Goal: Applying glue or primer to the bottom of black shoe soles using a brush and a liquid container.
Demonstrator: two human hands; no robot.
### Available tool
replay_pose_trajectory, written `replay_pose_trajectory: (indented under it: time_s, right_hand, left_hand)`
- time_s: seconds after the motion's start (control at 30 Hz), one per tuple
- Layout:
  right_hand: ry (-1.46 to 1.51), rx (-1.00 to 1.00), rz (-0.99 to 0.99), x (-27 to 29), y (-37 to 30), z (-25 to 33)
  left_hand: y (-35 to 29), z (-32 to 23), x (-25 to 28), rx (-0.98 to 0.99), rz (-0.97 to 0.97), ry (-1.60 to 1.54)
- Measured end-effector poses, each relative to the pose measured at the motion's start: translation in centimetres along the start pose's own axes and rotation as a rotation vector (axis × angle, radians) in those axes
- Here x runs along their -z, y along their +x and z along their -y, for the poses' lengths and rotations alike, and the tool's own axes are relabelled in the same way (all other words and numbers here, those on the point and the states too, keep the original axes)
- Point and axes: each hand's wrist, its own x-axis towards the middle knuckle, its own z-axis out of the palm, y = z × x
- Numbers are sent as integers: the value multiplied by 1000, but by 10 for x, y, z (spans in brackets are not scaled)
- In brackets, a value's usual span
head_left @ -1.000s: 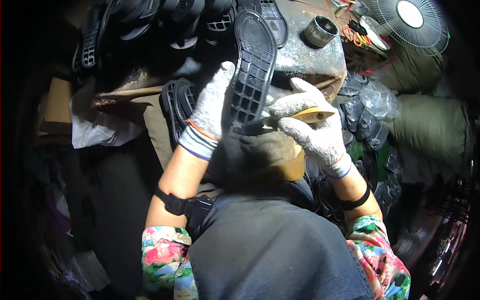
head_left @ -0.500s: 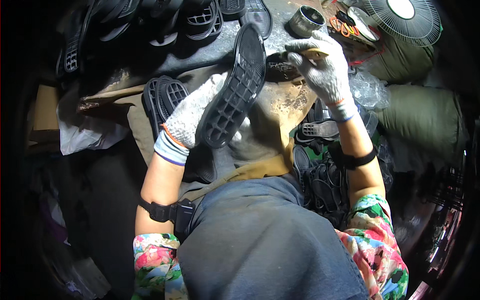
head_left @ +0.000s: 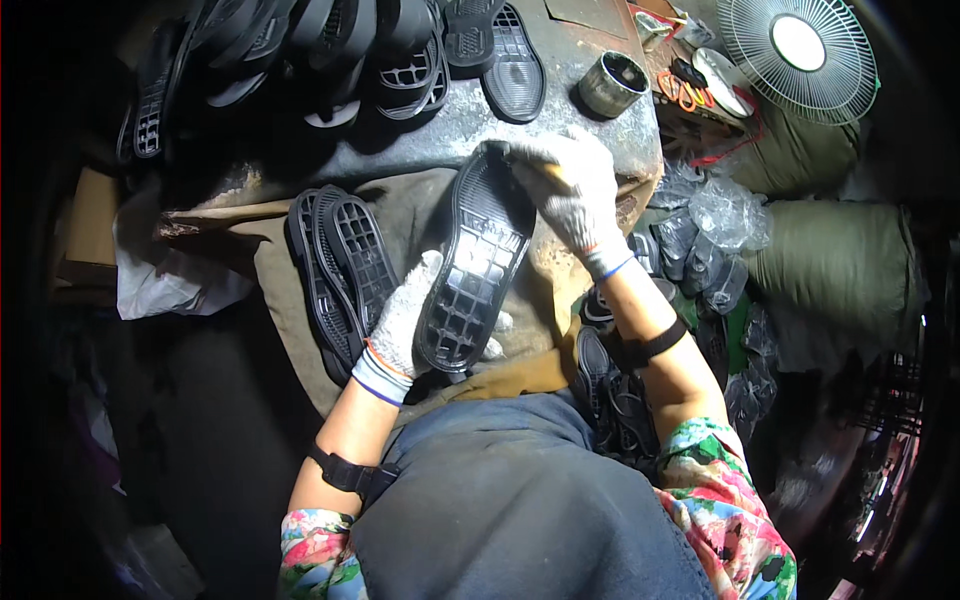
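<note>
I have the left hand [head_left: 405, 318] clasping the sole [head_left: 478, 255] low on its left edge, thumb on top, fingertips showing past the right edge. The right hand [head_left: 578, 190] has its fingers curled and pinching a yellow-handled tool [head_left: 555, 174] at the sole's far end; I can't make out its tip against the black. The sole is tilted above the cloth, tread grid toward me.

To work this rim well, I'd brace the near end firmly, draw the tool along the edge in light, even strokes, and turn the sole with the left wrist rather than stretching the right arm. Left fingertips are best clear of the tool's path.

Just left of that hand, more soles [head_left: 345, 270] lean together, limiting a leftward swing. Beyond, on the surface [head_left: 455, 135], a cup [head_left: 612, 86] stands far right and a row of footwear [head_left: 335, 45] crowds the far left. Scissors [head_left: 684, 93] and a fan [head_left: 798, 48] sit farther right, clear of the hands.
</note>
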Motion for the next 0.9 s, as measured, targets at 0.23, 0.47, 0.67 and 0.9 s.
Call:
replay_pose_trajectory:
  time_s: [0.23,0.47,0.67,0.9]
  right_hand:
    - [-331,-168,-5,10,9,17]
    - [-171,-505,171,46,-18,85]
    - [416,-853,92,37,14,61]
    - [581,-876,52,-5,1,21]
  left_hand:
    - [8,-4,13,-79,-79,4]
    - [0,-5,35,-266,-30,667]
    - [-16,-16,35,45,141,154]
    - [-6,-15,10,-49,-61,173]
